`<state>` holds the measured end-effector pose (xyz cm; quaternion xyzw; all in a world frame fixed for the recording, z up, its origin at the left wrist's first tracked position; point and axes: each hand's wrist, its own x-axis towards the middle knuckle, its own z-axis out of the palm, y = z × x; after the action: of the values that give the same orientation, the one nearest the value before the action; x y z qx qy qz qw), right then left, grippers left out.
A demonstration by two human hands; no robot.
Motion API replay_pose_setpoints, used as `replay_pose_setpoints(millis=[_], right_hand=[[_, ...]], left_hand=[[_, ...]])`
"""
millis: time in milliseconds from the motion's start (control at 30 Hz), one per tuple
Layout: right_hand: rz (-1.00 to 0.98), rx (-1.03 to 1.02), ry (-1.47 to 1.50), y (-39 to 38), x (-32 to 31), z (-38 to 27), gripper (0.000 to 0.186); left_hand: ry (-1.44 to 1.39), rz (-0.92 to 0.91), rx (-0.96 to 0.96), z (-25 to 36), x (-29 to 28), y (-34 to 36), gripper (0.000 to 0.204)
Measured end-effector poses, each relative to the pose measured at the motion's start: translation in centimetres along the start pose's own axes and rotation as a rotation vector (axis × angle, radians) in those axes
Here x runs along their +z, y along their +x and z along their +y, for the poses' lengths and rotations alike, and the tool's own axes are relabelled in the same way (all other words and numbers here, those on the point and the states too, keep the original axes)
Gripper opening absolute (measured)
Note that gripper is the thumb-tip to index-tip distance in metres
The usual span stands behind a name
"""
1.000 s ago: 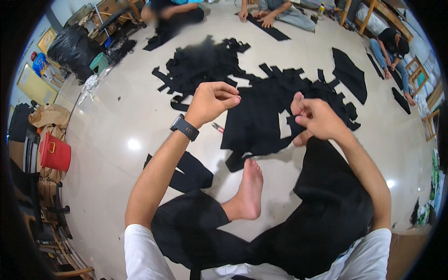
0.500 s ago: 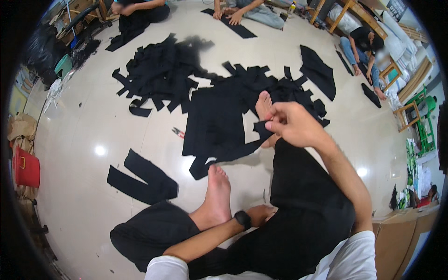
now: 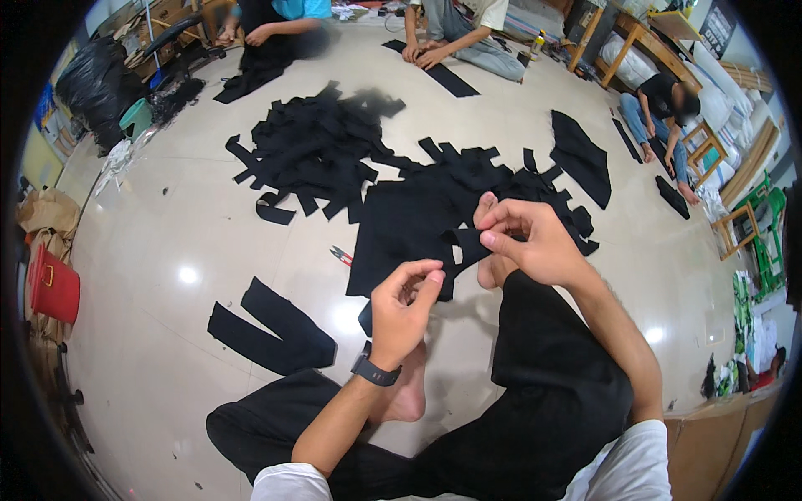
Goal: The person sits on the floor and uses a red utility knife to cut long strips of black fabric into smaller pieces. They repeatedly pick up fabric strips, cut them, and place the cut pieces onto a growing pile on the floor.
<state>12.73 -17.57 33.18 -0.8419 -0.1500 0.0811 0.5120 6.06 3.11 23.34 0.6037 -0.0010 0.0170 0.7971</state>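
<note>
My right hand (image 3: pixel 535 240) pinches the end of a black fabric strip (image 3: pixel 469 243) above my right foot. My left hand (image 3: pixel 404 305), with a dark watch on its wrist, is raised beside the strip. Its thumb and forefinger are pressed together; whatever they grip, if anything, is too small to make out. Under and beyond my hands lies a wide black fabric piece (image 3: pixel 393 230), touching a heap of black strips (image 3: pixel 468 171). Red-handled thread snips (image 3: pixel 341 255) rest on the floor just left of that piece.
Another black heap (image 3: pixel 313 138) lies farther left. A V-shaped black piece (image 3: pixel 276 334) is near my left knee, and a loose panel (image 3: pixel 581 159) lies far right. Several people sit on the floor beyond, handling black fabric. A red bin (image 3: pixel 55 285) stands at the left.
My left hand has risen from beside my right leg to near the strip, its fingers now pinched. My right hand still grips the strip's end. The view has shifted slightly.
</note>
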Motion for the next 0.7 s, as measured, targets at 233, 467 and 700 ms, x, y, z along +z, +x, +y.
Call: replay_pose_setpoints(millis=[233, 467, 700], right_hand=[[-0.060, -0.007, 0.005, 0.3, 1.3, -1.8, 0.016], [-0.072, -0.035, -0.033, 0.3, 1.7, -2.5, 0.014], [-0.063, 0.034, -0.012, 0.4, 1.8, -2.6, 0.013]], left_hand=[[0.017, -0.061, 0.079, 3.1, -0.5, 1.4, 0.021], [-0.021, -0.051, 0.059, 3.4, -0.8, 1.7, 0.019], [0.044, -0.033, 0.083, 3.5, -0.9, 1.5, 0.019]])
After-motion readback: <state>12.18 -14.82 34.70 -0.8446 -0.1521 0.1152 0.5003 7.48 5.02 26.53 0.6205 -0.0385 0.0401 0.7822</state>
